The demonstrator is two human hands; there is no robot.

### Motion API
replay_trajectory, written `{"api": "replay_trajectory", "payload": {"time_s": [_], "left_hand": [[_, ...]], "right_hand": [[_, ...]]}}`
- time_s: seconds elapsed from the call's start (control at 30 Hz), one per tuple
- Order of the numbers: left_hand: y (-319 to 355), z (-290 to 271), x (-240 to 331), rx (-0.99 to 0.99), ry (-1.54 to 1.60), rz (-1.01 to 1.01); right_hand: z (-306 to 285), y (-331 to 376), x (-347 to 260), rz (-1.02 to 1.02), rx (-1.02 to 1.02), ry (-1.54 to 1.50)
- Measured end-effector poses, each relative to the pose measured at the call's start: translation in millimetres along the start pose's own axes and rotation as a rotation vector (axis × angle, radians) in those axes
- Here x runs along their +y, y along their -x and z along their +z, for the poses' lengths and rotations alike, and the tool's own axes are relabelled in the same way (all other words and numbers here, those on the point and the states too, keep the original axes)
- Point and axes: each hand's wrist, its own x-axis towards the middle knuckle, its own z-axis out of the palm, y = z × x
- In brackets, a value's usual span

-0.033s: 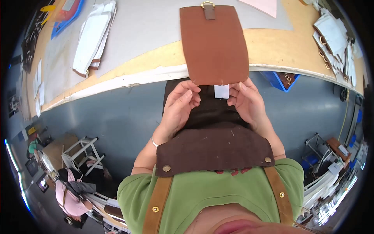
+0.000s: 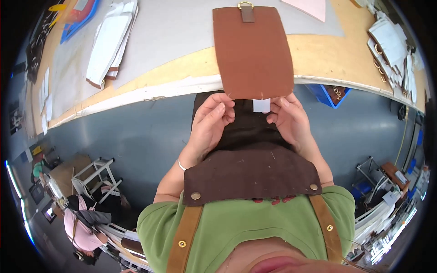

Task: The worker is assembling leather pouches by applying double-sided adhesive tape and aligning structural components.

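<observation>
Corners barely in the fingers, and that panel hangs off the edge

So the brown panel (image 2: 253, 57) has its far end over the table (image 2: 191, 61) and its near end poking out past the edge, right between the two hands. My main worry is a slip: the fingers are only at the two near corners, so if one side pulls harder, I reckon the whole thing twists or slides off toward the apron (image 2: 252, 175). Too much push down on the overhang could also crease it against the table edge. And the white tab (image 2: 261, 105) sticking out below the near edge looks easy to snag or fold if the right fingers curl in, since they're just beside it. The D-ring (image 2: 246, 5) up at the far end might scrape the table if the panel gets dragged.

Pose-wise: forearms come up either side of the apron, elbows bent outward, palms roughly facing each other. The left hand (image 2: 210, 114) is loosely curled, thumb close to the fingers, tips at the left corner. The right hand (image 2: 291, 114) sits at the other corner, thumb up by the edge, some fingers partly hidden. Can't tell if either one is truly pinching the panel or just touching it.
</observation>
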Motion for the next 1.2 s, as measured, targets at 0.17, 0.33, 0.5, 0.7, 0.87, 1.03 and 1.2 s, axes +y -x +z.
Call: {"api": "replay_trajectory", "payload": {"time_s": [0.17, 0.33, 0.5, 0.7, 0.87, 1.03, 1.2], "left_hand": [[-4.5, -3.2, -0.1, -0.092, 0.206, -0.011], [-11.4, 7.2, 3.0, -0.174, 0.214, -0.047], [-7.5, 12.7, -5.4, -0.071, -0.169, 0.326], [-14.9, -5.6, -9.5, -0.051, -0.107, 0.322], [-7.5, -11.1, -6.1, -0.075, -0.016, 0.251], [-9.7, -16.0, -8.0, -0.189, 0.337, 0.076], [-11.6, -7.6, -12.6, -0.129, 0.595, 0.055]], "right_hand": [[1.5, 1.5, 2.1, -0.136, 0.008, -0.18], [7.0, -0.6, 3.5, -0.151, 0.025, -0.092], [9.5, -1.9, 11.7, -0.204, 0.016, -0.051], [7.8, -5.2, 12.4, -0.214, -0.03, 0.034], [8.0, -3.7, 6.0, -0.024, -0.119, -0.218], [-2.0, -6.3, 18.2, -0.055, -0.169, -0.273], [-2.3, -11.1, 26.6, -0.144, -0.161, -0.259]]}}
